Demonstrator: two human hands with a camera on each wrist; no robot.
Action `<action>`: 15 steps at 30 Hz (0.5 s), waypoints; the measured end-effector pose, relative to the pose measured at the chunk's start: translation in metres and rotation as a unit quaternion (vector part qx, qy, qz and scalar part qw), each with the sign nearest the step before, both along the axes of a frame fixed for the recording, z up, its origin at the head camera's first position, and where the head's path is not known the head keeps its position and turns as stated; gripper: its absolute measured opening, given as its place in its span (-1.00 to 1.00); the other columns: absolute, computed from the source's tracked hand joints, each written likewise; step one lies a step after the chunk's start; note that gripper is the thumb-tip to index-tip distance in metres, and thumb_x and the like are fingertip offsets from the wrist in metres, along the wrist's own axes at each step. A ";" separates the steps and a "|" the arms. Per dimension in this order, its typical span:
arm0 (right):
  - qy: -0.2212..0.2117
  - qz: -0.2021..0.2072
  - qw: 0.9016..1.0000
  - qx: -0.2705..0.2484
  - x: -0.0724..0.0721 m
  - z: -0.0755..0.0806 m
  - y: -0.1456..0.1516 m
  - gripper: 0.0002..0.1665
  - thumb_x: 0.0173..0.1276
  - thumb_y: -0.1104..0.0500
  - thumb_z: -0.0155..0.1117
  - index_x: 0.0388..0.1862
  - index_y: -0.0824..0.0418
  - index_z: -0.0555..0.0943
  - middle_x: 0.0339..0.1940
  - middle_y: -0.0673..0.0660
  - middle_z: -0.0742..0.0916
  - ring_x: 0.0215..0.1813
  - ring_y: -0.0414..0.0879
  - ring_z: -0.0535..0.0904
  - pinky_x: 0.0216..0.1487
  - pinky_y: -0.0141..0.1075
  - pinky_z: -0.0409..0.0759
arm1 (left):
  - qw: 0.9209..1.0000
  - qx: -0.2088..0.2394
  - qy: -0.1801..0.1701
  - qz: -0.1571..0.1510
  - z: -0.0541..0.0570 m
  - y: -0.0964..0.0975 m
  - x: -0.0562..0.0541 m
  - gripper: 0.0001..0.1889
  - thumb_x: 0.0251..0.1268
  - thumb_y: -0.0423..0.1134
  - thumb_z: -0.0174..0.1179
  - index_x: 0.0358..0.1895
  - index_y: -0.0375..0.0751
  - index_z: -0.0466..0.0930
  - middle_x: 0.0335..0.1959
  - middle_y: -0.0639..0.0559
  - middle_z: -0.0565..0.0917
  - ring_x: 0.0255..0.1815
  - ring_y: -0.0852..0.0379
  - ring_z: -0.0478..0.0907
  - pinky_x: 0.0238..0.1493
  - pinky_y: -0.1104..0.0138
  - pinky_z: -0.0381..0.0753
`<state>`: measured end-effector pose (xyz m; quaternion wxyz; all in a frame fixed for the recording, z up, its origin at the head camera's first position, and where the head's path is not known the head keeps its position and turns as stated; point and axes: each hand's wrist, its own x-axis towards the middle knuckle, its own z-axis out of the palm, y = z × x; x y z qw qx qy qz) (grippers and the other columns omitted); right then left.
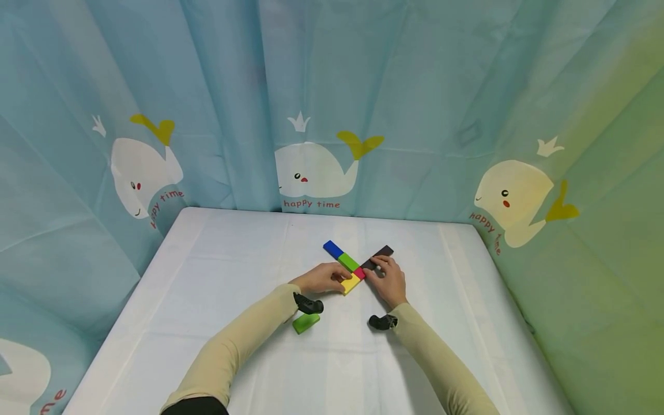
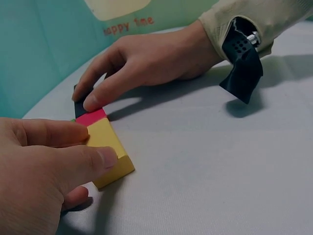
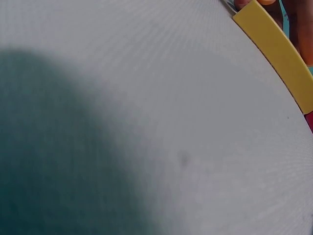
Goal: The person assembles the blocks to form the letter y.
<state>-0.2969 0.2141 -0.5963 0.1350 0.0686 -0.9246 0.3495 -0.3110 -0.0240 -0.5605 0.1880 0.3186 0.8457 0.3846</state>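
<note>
On the white table, coloured blocks lie end to end in two crossing lines. A red block (image 1: 359,274) is at the meeting point, with a green block (image 1: 348,263) and then a blue block (image 1: 332,249) running back to the left. Dark blocks (image 1: 384,251) extend back to the right. My left hand (image 1: 320,278) pinches the yellow block (image 2: 105,134) at the near end, thumb on its top and index finger along its side. With thumb and fingertips, my right hand (image 1: 390,281) holds the dark piece beside the red one. The right wrist view catches only the yellow block's side and some fingers.
A loose green block (image 1: 306,323) lies on the white table (image 1: 233,248) beneath the left wrist. Black wrist devices (image 1: 383,322) jut inward from both sleeves. A blue-green curtain (image 1: 415,86) printed with whales encloses the table's back and sides.
</note>
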 end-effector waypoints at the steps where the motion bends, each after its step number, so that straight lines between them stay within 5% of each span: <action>1: 0.000 -0.001 1.000 0.001 0.000 0.000 0.000 -0.44 0.29 -0.09 0.38 0.17 0.18 0.64 0.20 0.16 0.56 0.22 0.12 0.43 0.17 0.05 0.27 | 1.000 -0.001 0.000 0.002 0.001 0.000 0.001 -0.63 0.28 -0.28 0.32 0.16 -0.15 0.62 0.10 0.05 0.59 0.02 0.21 0.55 0.09 0.39 0.49; 15: 0.006 0.000 1.000 -0.006 0.000 0.000 0.000 -0.46 0.28 -0.07 0.39 0.15 0.19 0.65 0.17 0.16 0.58 0.17 0.13 0.46 0.11 0.04 0.30 | 0.999 -0.011 -0.021 0.044 0.014 -0.023 0.011 -0.55 0.32 -0.17 0.29 0.24 -0.19 0.54 0.14 -0.01 0.60 0.06 0.12 0.57 0.12 0.27 0.51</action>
